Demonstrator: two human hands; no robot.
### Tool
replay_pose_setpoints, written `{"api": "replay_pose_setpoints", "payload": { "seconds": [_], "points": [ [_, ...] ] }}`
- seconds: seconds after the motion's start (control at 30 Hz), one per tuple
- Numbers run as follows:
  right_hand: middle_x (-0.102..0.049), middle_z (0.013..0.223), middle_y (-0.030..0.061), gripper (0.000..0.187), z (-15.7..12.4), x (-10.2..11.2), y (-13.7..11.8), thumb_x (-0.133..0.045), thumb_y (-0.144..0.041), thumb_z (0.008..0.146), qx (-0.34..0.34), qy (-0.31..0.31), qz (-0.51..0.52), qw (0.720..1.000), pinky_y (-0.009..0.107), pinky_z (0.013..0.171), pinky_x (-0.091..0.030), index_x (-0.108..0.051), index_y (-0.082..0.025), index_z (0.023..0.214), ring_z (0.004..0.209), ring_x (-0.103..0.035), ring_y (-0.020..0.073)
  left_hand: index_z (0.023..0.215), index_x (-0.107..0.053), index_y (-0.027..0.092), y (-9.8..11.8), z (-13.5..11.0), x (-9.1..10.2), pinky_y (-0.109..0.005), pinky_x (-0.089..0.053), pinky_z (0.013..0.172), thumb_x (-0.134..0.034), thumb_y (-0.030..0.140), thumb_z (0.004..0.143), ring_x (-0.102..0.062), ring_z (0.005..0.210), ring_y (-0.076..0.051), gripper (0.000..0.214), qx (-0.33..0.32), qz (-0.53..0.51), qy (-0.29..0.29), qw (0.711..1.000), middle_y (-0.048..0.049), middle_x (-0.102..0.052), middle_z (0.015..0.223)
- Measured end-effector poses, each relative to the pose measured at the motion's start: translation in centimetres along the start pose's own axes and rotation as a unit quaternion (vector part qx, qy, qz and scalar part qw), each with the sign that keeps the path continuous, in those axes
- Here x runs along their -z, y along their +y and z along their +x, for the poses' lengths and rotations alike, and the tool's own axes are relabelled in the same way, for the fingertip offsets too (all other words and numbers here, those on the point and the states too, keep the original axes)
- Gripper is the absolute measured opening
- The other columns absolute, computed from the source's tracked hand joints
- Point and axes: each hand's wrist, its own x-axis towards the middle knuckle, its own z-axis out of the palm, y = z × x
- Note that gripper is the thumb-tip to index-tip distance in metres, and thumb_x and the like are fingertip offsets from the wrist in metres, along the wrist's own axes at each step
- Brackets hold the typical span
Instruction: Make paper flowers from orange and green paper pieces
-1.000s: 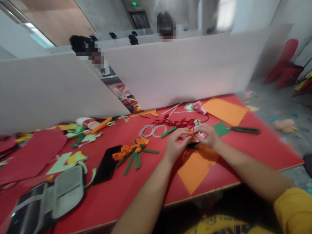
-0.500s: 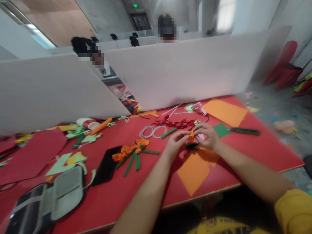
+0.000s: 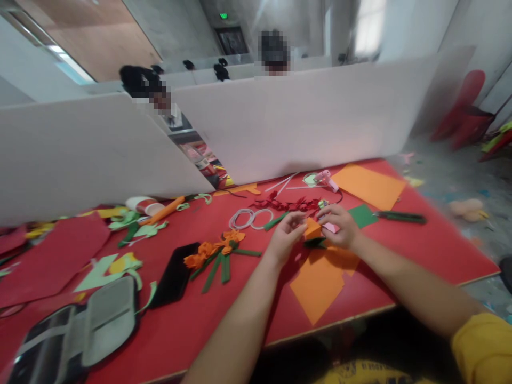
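Observation:
A small folded piece of orange paper (image 3: 312, 229) is pinched in my left hand (image 3: 286, 237), its flat side turned up. My right hand (image 3: 340, 225) has its curled fingertips against the right edge of that piece. Partly covered by the right hand is something pink (image 3: 330, 228). Just under the hands lie dark green pieces (image 3: 314, 242) and a larger orange sheet (image 3: 316, 290) with a notched edge. Behind the fingers runs a row of red paper flowers (image 3: 288, 202). Left of my left arm rest orange paper flowers (image 3: 216, 246) with green strips.
A pink glue gun (image 3: 327, 180), an orange sheet (image 3: 370, 185), a green square (image 3: 362, 215) and a utility knife (image 3: 402, 217) lie at the right. Leftward are wire rings (image 3: 251, 219), a black phone (image 3: 176, 274), an open case (image 3: 112, 320) and scraps. A white partition (image 3: 304, 122) stands behind.
The orange piece has turned between my fingers, from narrow and upright to showing a broader flat side. Both hands stay in nearly the same place.

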Motion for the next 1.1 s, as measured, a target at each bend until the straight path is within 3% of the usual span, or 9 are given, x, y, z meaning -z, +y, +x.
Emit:
{"api": "replay_pose_setpoints", "payload": {
  "seconds": [0.17, 0.43, 0.53, 0.77, 0.93, 1.1],
  "points": [
    [-0.077, 0.107, 0.0084, 0.017, 0.0, 0.4, 0.2, -0.070, -0.011, 0.090, 0.006, 0.011, -0.038, 0.999, 0.045, 0.090, -0.063, -0.075, -0.026, 0.097, 0.100, -0.073, 0.0263, 0.102, -0.074, 0.019, 0.2, 0.1, 0.1, -0.021, -0.053, 0.065, -0.100, 0.039, 0.068, -0.065, 0.073, -0.010, 0.047, 0.012, -0.010, 0.025, 1.000, -0.0011, -0.074, 0.098],
    [-0.076, 0.105, 0.0087, 0.024, 0.4, 1.0, -0.1, -0.068, -0.007, 0.092, 0.082, -0.024, -0.100, 0.991, 0.045, 0.087, -0.061, -0.074, -0.026, 0.107, 0.096, -0.069, 0.0271, 0.108, -0.074, 0.022, 0.7, -0.6, -0.3, -0.021, -0.057, 0.068, -0.103, 0.036, 0.065, -0.069, 0.080, -0.011, 0.054, 0.081, -0.089, 0.015, 0.993, -0.0026, -0.074, 0.112],
    [-0.075, 0.105, 0.0085, 0.023, 0.3, 0.8, -0.3, -0.068, -0.009, 0.093, 0.064, -0.036, -0.086, 0.994, 0.044, 0.087, -0.061, -0.074, -0.027, 0.106, 0.096, -0.070, 0.0266, 0.112, -0.074, 0.024, 0.6, -0.7, -0.3, -0.018, -0.054, 0.064, -0.102, 0.031, 0.066, -0.069, 0.082, -0.010, 0.055, 0.092, -0.118, -0.006, 0.989, -0.0026, -0.072, 0.120],
    [-0.077, 0.106, 0.0079, 0.021, 0.0, 0.7, -0.1, -0.068, -0.013, 0.094, 0.019, -0.043, -0.063, 0.997, 0.046, 0.090, -0.062, -0.077, -0.029, 0.105, 0.100, -0.072, 0.0272, 0.115, -0.075, 0.026, 0.5, -0.7, -0.2, -0.014, -0.050, 0.060, -0.101, 0.034, 0.071, -0.063, 0.075, -0.006, 0.052, 0.112, -0.154, -0.054, 0.980, 0.0001, -0.068, 0.108],
    [-0.077, 0.107, 0.0080, 0.022, 0.1, 0.9, 0.1, -0.070, -0.013, 0.093, 0.012, -0.025, -0.060, 0.998, 0.047, 0.092, -0.063, -0.078, -0.029, 0.107, 0.100, -0.072, 0.0272, 0.125, -0.074, 0.028, 0.6, -0.9, -0.3, -0.020, -0.059, 0.073, -0.101, 0.038, 0.073, -0.068, 0.086, -0.010, 0.059, 0.099, -0.152, -0.067, 0.981, -0.0041, -0.070, 0.125],
    [-0.077, 0.106, 0.0077, 0.023, 0.3, 1.0, 0.1, -0.070, -0.013, 0.093, 0.022, -0.008, -0.063, 0.998, 0.046, 0.088, -0.063, -0.078, -0.029, 0.106, 0.099, -0.072, 0.0273, 0.128, -0.074, 0.029, 0.7, -0.9, -0.3, -0.022, -0.056, 0.070, -0.100, 0.036, 0.072, -0.068, 0.085, -0.012, 0.062, 0.096, -0.122, -0.075, 0.985, -0.0073, -0.071, 0.136]
  ]
}}
